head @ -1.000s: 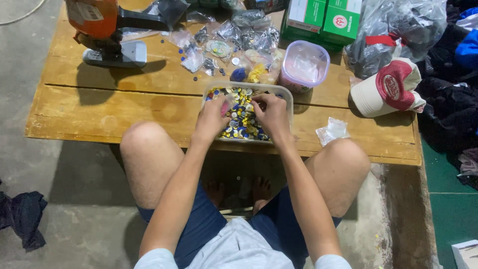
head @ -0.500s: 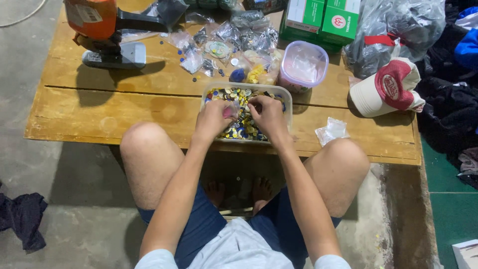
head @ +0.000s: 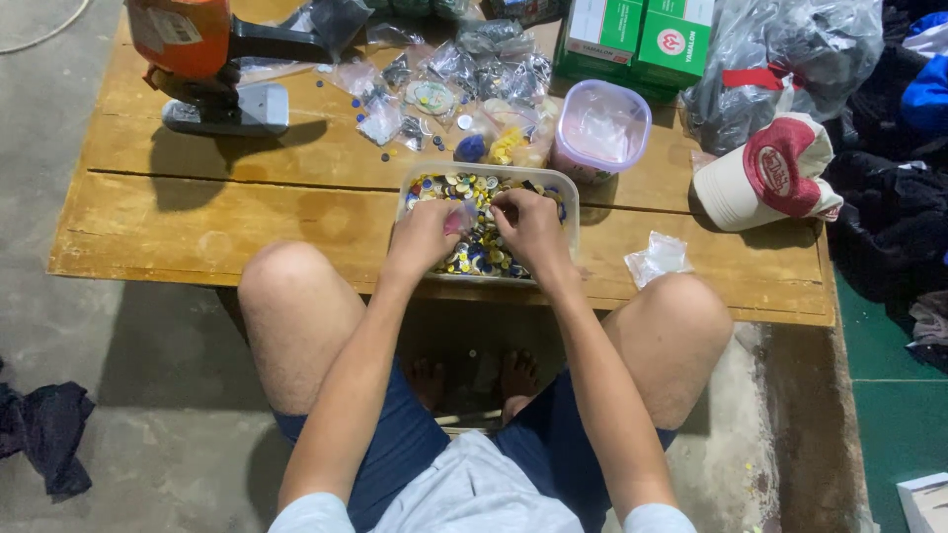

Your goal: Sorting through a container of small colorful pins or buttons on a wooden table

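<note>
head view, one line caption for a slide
Both hands, left and right, sort buttons in a clear tub on a wooden table.

Dim, even light; sharp, soft shadows

2 green cardboard boxes (head: 642,39) at table's (head: 247,212) far edge, right of middle, side by side, each with white panel and red-white round mark. Heap of small clear plastic bags (head: 474,74) left of boxes, near far edge, holding small bits. 1 small clear bag (head: 659,259) lies flat near front edge, toward right corner. Orange device (head: 178,35) at far left corner bears pale rectangular label. No screens, no signs.
</note>
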